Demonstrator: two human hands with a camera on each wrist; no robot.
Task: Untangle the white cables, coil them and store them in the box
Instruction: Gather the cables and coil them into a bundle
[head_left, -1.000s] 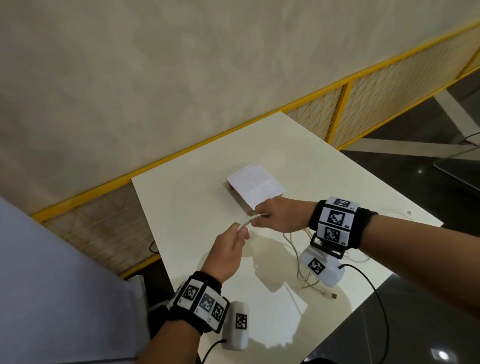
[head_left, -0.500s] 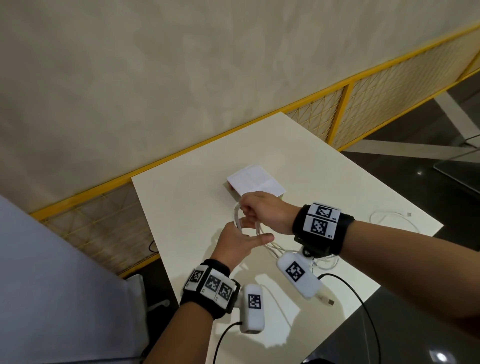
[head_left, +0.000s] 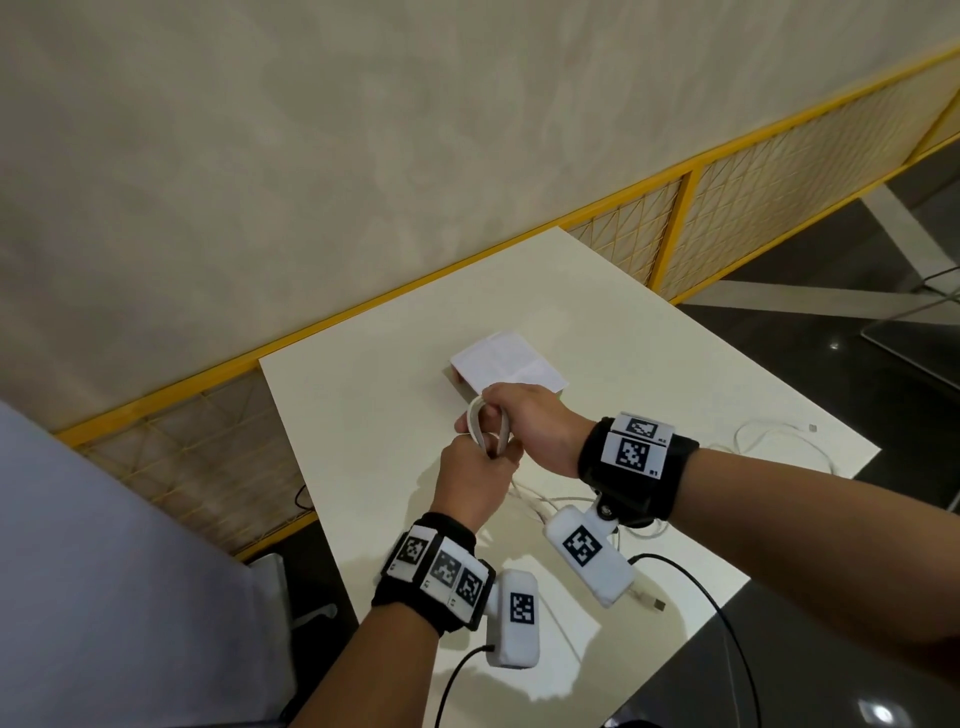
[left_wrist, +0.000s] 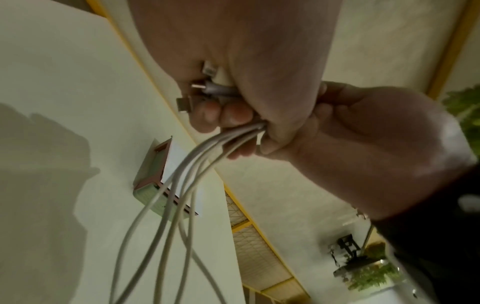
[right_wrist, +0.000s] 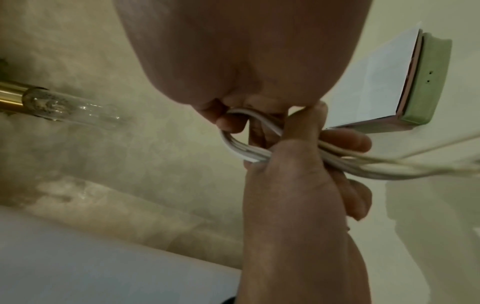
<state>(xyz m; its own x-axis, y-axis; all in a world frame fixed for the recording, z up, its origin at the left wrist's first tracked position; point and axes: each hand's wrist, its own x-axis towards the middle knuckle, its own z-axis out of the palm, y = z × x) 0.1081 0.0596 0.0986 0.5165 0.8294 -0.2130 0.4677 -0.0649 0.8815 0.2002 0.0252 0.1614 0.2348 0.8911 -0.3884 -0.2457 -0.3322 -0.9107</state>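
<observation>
Left hand (head_left: 475, 480) up over the white bench (head_left: 358, 415), fingers curled tight round a bunch of white cables (head_left: 488, 434), several plug ends poking out of the fist in the left wrist view. Right beside it, touching, the right hand (head_left: 530, 426) has its fingers hooked through the small loop the cables form, thumb and fingers closed on the strands. Loose lengths trail down from both hands onto the bench under the right wrist. Just behind the right hand sits the box (head_left: 511, 361), pale green with a white lid, flat on the bench. Far right, another white cable (head_left: 774, 441) lies loose near the bench edge.
</observation>
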